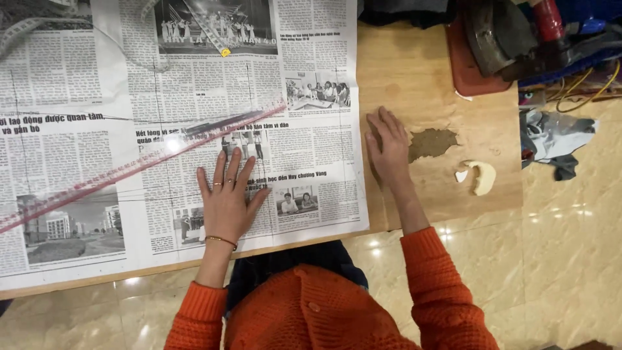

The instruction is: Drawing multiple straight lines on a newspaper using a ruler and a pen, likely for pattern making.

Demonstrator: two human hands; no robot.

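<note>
A large newspaper sheet [97,129] lies spread over a low wooden board [414,71], with thin pencil lines drawn across it. My left hand [227,198] rests flat on the paper, fingers spread, wearing rings and a thin bracelet. A long clear ruler with red markings [129,165] lies diagonally on the paper, just beyond my left fingertips. My right hand [387,150] presses flat on the bare wood next to the paper's right edge, fingers together. Both arms are in orange knit sleeves.
A worn patch [433,142] marks the wood beside my right hand. Pale chalk pieces [479,176] lie further right. A clothes iron [502,32] on a red mat, cables [583,87] and crumpled fabric [557,139] sit at the upper right. A measuring tape [26,29] curls at top left. Tiled floor surrounds the board.
</note>
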